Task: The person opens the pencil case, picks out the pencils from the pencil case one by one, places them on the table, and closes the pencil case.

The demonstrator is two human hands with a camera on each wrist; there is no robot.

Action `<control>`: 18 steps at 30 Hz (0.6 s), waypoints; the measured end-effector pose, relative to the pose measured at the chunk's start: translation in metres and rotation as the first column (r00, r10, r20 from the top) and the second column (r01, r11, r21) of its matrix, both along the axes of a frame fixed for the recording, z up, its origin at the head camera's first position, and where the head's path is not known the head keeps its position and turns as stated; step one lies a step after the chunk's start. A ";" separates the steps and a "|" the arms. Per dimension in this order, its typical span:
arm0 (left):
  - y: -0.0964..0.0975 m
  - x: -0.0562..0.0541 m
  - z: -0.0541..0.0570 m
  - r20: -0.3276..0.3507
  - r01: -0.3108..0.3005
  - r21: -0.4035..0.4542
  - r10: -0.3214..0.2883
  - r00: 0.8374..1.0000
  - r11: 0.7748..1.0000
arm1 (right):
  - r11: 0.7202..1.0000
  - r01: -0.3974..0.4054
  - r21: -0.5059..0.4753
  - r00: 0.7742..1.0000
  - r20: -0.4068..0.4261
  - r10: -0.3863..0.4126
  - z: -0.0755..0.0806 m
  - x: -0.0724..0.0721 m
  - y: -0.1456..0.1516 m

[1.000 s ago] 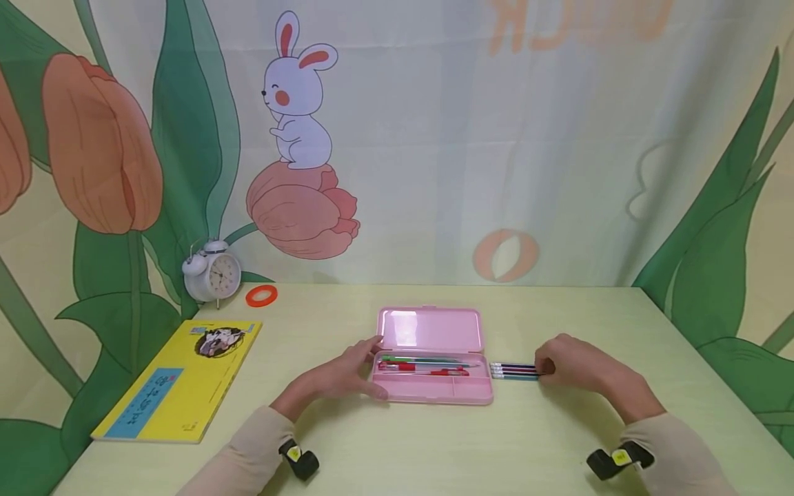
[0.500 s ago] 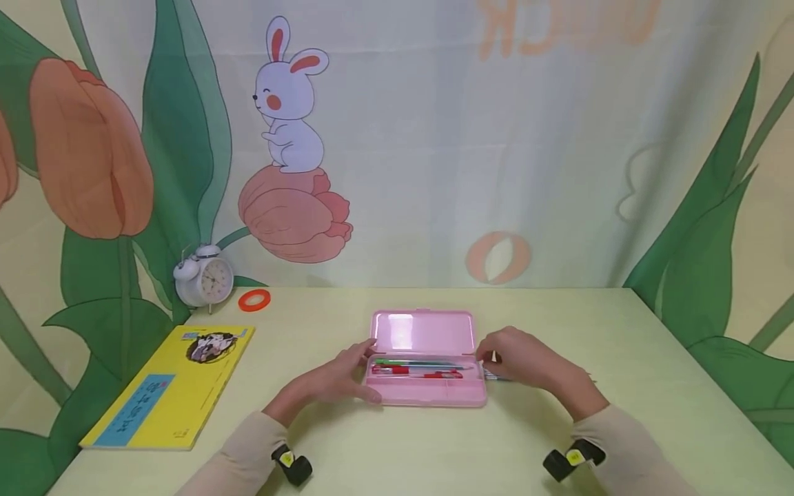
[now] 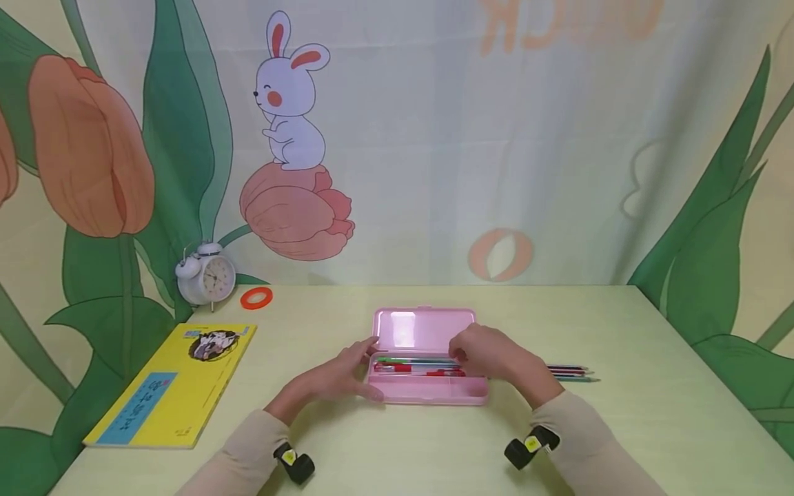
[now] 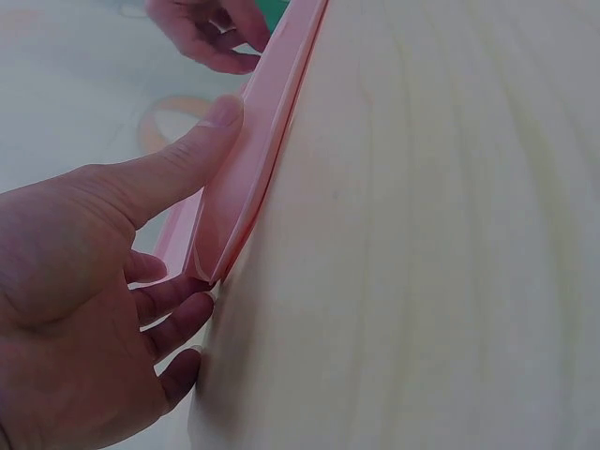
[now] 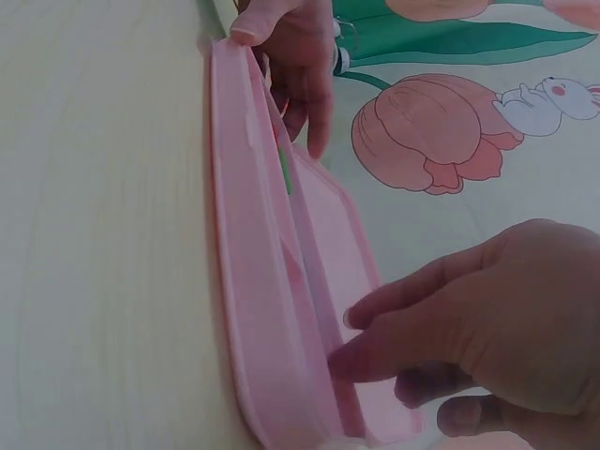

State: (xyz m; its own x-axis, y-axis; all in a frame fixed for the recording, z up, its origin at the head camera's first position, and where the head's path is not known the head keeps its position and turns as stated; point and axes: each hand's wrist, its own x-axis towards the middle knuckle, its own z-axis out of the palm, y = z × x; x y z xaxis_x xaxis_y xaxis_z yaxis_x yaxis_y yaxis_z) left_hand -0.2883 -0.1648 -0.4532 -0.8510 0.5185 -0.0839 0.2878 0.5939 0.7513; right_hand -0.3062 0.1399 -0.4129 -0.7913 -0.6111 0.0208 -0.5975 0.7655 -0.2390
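A pink pencil case (image 3: 409, 398) lies with its lid (image 3: 428, 329) raised behind it. My left hand (image 3: 338, 377) grips its left end, thumb on the front edge and fingers at the end, as the left wrist view shows. Inside the back compartment lie a green pen (image 3: 403, 360) and red pens (image 3: 393, 368). My right hand (image 3: 493, 355) reaches over the case's right end. In the right wrist view its fingertips (image 5: 352, 361) dip into the back compartment; whether they pinch anything is hidden. Several pencils (image 3: 573, 373) lie on the table, partly behind the right wrist.
A yellow book (image 3: 180, 399) lies at the left of the table. Behind it stand a white alarm clock (image 3: 207, 277) and an orange-red ring (image 3: 256, 297). A printed curtain (image 3: 403, 138) hangs along the table's back edge.
My right hand has let go of the pencils to the right of the case and moved left, to the case's right end. The left hand has kept its grip on the case.
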 end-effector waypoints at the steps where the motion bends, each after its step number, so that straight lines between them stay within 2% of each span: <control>1: 0.000 0.000 0.000 0.000 0.000 0.003 0.000 1.000 1.000 | 1.000 0.007 0.011 1.000 -0.005 -0.007 -0.001 0.000 0.000; 9: -0.001 -0.002 -0.004 -0.006 -0.010 -0.017 0.010 1.000 1.000 | 0.997 0.022 0.068 0.999 -0.033 -0.020 -0.011 -0.003 -0.005; 18: 0.000 -0.002 -0.001 -0.003 -0.004 -0.007 0.004 1.000 1.000 | 0.993 0.069 0.095 0.995 -0.083 -0.061 -0.011 -0.001 -0.005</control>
